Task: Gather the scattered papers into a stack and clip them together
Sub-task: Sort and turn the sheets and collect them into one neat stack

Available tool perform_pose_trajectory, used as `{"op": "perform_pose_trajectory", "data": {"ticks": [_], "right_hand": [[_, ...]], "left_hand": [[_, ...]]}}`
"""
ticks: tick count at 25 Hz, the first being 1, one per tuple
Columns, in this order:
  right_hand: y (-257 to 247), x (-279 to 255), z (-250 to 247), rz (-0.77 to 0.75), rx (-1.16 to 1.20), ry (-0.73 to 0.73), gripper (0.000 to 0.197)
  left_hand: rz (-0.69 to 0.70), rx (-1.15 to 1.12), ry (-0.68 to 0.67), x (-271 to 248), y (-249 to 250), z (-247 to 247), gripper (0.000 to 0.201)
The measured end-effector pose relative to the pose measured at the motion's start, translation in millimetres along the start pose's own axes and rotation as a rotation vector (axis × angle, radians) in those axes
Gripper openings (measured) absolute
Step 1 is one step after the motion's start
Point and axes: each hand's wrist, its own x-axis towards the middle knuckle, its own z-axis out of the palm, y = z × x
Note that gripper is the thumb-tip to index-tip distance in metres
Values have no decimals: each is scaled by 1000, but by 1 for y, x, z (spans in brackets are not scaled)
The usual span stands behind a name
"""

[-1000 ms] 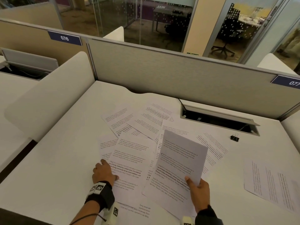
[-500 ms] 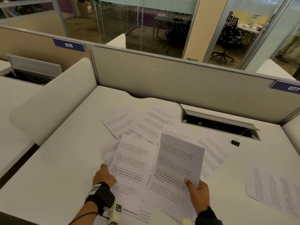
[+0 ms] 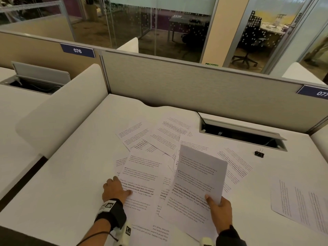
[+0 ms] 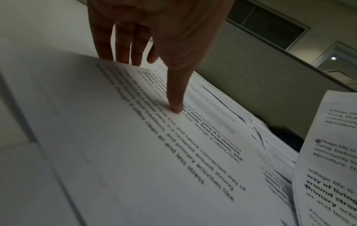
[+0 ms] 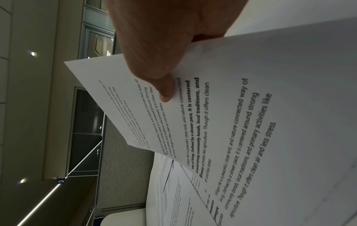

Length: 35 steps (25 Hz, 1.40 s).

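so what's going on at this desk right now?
A person is partway through gathering printed sheets scattered over a white desk. The right hand pinches one sheet by its lower edge and holds it raised above the pile. The left hand works at the left edge of another sheet lying on the desk, thumb on top and fingers at its lifted edge. A few more sheets lie apart to the right. The black binder clip sits untouched near the cable hatch.

Pretty clearly an open-plan office. A white desk (image 3: 74,171) is sitting inside grey cubicle dividers (image 3: 186,86), which are wearing blue number tags reading 076 (image 3: 77,50) and 077. A cable hatch (image 3: 241,134) is gaping open along the desk's back edge, and glass-walled rooms with a swivel chair (image 3: 248,43) are showing behind.
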Motion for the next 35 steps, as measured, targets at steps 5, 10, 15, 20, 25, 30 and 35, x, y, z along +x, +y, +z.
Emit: {"op": "perform_pose_trajectory", "data": {"ticks": [5, 10, 15, 20, 25, 30, 35], "right_hand": [[8, -2, -9, 19, -1, 31, 2], [8, -4, -12, 35, 12, 46, 5], [6, -4, -10, 29, -4, 39, 3], [2, -1, -13, 24, 0, 61, 5], [7, 3, -15, 50, -9, 91, 7], [1, 4, -16, 1, -7, 74, 7], [-13, 3, -19, -50, 49, 69, 35]], "left_hand": [[38, 28, -46, 11, 17, 7, 89], [30, -56, -9, 9, 21, 8, 80], [-60, -244, -78, 13, 13, 0, 57], [-73, -570, -189, 20, -12, -17, 40], [98, -771, -136, 1, -24, -64, 31], [251, -773, 62, -23, -28, -121, 22], [396, -790, 204, -46, -17, -161, 25]]}}
